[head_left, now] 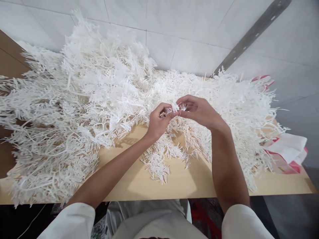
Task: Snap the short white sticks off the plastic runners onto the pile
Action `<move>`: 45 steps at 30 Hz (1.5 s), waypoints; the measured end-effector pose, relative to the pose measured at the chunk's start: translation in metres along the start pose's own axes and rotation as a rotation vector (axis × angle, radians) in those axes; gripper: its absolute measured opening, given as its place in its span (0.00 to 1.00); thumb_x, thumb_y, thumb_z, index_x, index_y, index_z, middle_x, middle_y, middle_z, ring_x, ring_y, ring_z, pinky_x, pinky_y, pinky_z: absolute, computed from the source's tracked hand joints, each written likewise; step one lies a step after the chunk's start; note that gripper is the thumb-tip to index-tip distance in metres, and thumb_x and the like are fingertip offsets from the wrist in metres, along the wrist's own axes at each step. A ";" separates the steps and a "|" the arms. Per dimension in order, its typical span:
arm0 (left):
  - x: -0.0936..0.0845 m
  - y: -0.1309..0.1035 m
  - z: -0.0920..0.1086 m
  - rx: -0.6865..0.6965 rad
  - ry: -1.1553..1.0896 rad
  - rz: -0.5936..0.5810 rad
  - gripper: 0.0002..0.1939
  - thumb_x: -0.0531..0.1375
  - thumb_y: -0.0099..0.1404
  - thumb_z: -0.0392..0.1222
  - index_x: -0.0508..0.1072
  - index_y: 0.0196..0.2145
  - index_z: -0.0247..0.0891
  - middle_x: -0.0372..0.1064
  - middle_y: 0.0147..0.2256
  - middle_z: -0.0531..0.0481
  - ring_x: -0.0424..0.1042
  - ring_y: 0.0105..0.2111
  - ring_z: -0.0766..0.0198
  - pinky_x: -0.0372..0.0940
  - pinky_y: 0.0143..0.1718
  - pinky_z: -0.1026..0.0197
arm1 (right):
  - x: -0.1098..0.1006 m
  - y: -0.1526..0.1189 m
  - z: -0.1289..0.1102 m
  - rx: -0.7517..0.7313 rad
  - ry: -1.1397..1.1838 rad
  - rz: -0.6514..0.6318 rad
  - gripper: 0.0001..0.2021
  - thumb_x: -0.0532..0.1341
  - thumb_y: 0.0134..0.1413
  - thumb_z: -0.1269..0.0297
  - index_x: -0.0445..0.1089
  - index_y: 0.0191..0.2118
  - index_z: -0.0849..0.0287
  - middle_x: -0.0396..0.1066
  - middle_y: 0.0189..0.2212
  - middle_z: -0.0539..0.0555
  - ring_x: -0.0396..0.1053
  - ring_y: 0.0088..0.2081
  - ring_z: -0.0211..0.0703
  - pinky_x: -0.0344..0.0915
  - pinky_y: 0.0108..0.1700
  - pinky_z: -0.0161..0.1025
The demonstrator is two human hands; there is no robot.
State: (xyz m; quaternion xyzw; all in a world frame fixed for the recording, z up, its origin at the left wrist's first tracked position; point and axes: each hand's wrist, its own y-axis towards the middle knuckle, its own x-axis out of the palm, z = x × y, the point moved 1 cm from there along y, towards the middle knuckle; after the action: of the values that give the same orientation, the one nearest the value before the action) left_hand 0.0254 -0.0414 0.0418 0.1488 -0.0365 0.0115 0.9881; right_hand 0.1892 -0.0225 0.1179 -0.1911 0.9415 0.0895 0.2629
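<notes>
My left hand [159,121] and my right hand [199,111] meet above the middle of the table, fingertips close together. Between them is a small white branched piece [175,106], pinched by the fingers of both hands. Fine white tips also show inside the curl of my right hand. Below and around the hands lie loose white branched pieces [157,166]. A tall heap of the same white pieces [107,79] rises to the left, and another pile [244,113] spreads to the right.
The light wooden table [174,186] has its front edge close to my body. White and red plastic bags [290,151] lie at its right end. A tiled wall [189,39] with a slanted grey metal bar [249,38] stands behind. Brown cardboard [11,59] is at the left.
</notes>
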 end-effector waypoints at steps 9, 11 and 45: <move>-0.006 0.000 -0.021 0.005 0.234 -0.184 0.06 0.61 0.60 0.36 0.73 0.37 0.38 0.75 0.38 0.51 0.71 0.37 0.67 0.65 0.40 0.64 | 0.058 -0.032 0.070 0.099 0.199 0.325 0.16 0.67 0.50 0.50 0.72 0.40 0.53 0.74 0.39 0.51 0.71 0.36 0.39 0.68 0.40 0.40; -0.008 0.002 -0.023 -0.001 0.224 -0.219 0.07 0.62 0.61 0.38 0.73 0.38 0.38 0.76 0.38 0.51 0.72 0.37 0.67 0.66 0.40 0.64 | 0.063 -0.033 0.071 0.077 0.138 0.377 0.14 0.62 0.56 0.49 0.73 0.37 0.55 0.73 0.36 0.51 0.70 0.37 0.39 0.66 0.41 0.39; 0.004 -0.006 -0.030 0.009 0.440 -0.237 0.05 0.57 0.62 0.41 0.70 0.36 0.39 0.71 0.30 0.55 0.67 0.29 0.69 0.61 0.33 0.65 | 0.065 -0.035 0.063 -0.077 -0.210 0.440 0.09 0.58 0.45 0.66 0.58 0.19 0.56 0.59 0.17 0.45 0.56 0.21 0.33 0.56 0.27 0.36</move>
State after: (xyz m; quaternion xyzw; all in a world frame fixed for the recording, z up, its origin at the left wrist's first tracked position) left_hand 0.0318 -0.0384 0.0120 0.1502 0.1973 -0.0720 0.9661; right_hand 0.1807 -0.0576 0.0278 0.0193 0.9239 0.1997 0.3257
